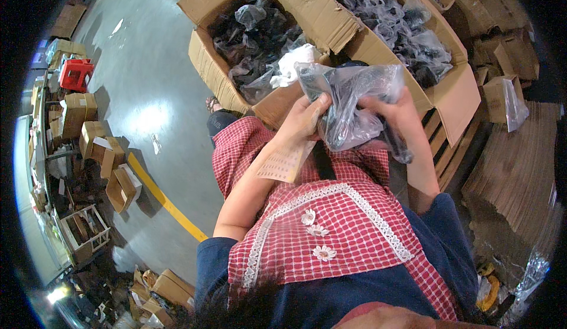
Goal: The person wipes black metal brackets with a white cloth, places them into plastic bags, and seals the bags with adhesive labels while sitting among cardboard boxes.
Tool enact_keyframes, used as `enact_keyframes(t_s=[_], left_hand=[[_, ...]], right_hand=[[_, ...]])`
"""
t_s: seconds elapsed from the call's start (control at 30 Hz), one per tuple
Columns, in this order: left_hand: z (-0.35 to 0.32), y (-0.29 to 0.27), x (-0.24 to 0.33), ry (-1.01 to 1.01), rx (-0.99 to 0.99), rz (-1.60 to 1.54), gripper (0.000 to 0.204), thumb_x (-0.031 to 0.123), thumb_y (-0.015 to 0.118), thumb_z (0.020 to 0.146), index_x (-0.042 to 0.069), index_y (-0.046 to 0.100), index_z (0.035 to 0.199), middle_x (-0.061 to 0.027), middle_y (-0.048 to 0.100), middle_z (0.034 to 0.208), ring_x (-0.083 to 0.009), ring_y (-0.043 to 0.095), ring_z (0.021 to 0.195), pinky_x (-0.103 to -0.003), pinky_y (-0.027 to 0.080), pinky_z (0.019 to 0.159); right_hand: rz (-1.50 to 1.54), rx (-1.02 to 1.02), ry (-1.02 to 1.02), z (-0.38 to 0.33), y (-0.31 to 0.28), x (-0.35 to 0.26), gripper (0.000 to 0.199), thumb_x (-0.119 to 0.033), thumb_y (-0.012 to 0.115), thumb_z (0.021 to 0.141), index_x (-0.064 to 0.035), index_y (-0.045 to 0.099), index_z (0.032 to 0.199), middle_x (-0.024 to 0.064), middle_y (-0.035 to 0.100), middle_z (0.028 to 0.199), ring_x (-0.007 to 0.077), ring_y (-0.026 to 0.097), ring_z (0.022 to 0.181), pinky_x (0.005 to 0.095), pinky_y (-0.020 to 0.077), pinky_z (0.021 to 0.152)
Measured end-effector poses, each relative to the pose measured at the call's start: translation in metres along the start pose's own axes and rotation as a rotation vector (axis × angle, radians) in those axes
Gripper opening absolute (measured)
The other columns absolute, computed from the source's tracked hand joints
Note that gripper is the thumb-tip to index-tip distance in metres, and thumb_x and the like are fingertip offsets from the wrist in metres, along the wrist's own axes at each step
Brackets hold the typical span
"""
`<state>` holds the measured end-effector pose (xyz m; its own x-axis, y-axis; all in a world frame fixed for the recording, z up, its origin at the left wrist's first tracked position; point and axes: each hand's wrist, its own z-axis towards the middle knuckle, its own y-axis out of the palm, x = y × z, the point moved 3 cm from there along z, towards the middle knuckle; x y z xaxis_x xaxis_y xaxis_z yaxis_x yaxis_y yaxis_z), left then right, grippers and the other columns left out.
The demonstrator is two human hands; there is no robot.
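A yellow painted line [166, 199] runs along the shiny grey floor [142, 81]. In two open brown cardboard boxes [455, 102], many dark items lie in clear plastic bags [251, 15]. Above the lap, one transparent, crumpled plastic bag [352, 133] with dark content is between the left hand [303, 118] and the right hand [397, 113]; the fingers of both are clamped on it.
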<state>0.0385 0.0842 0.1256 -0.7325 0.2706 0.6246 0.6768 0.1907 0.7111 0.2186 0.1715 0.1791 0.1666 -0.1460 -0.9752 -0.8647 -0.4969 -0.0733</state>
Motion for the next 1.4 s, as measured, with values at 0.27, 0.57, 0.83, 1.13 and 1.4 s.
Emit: enact_keyframes(t_s=[0.27,0.57,0.83,1.13,1.4], left_hand=[[-0.005,0.001,0.008,-0.119,-0.227,-0.049,0.051,0.046,0.055,0.099,0.002,0.057,0.127,-0.0067,0.070,0.101,-0.0116,0.068,0.078,-0.023,0.055,0.064],[-0.012,-0.006,0.011,-0.106,-0.251,-0.005,0.050,0.041,0.054,0.100,0.002,0.054,0.131,-0.0077,0.067,0.107,-0.0131,0.066,0.085,-0.024,0.054,0.071],[0.004,-0.007,0.007,-0.014,-0.278,-0.111,0.049,0.037,0.053,0.101,0.002,0.051,0.134,-0.0086,0.065,0.112,-0.0143,0.065,0.092,-0.025,0.053,0.077],[-0.011,-0.010,0.006,0.169,-0.041,0.209,0.046,0.045,0.049,0.103,0.003,0.065,0.113,-0.0027,0.069,0.094,-0.0082,0.064,0.076,-0.023,0.052,0.066],[-0.014,-0.009,0.004,0.301,0.075,0.301,0.038,0.037,0.048,0.105,0.004,0.066,0.104,0.0027,0.066,0.089,-0.0054,0.057,0.076,-0.022,0.048,0.067]], right_hand=[[0.128,0.065,-0.041,-0.006,0.001,-0.031,0.021,-0.009,0.078,0.083,0.0014,0.071,0.100,0.0041,0.072,0.090,0.0110,0.066,0.078,0.0266,0.0544,0.072],[-0.094,-0.061,-0.214,-0.016,0.009,-0.073,0.021,-0.006,0.075,0.077,0.0014,0.072,0.097,0.0036,0.071,0.087,0.0105,0.065,0.080,0.0250,0.0504,0.076],[0.071,-0.121,-0.146,-0.017,0.001,-0.073,0.037,-0.004,0.068,0.071,0.0047,0.068,0.108,0.0088,0.070,0.103,0.0166,0.066,0.096,0.0282,0.0497,0.089],[0.010,-0.067,-0.168,-0.003,-0.014,-0.051,0.018,-0.006,0.065,0.075,-0.0002,0.065,0.092,0.0033,0.067,0.088,0.0124,0.063,0.083,0.0256,0.0486,0.078],[0.394,-0.115,-0.177,0.012,-0.016,0.021,0.043,-0.026,0.059,0.092,-0.0010,0.051,0.126,0.0097,0.061,0.113,0.0166,0.063,0.098,0.0304,0.0530,0.085]])
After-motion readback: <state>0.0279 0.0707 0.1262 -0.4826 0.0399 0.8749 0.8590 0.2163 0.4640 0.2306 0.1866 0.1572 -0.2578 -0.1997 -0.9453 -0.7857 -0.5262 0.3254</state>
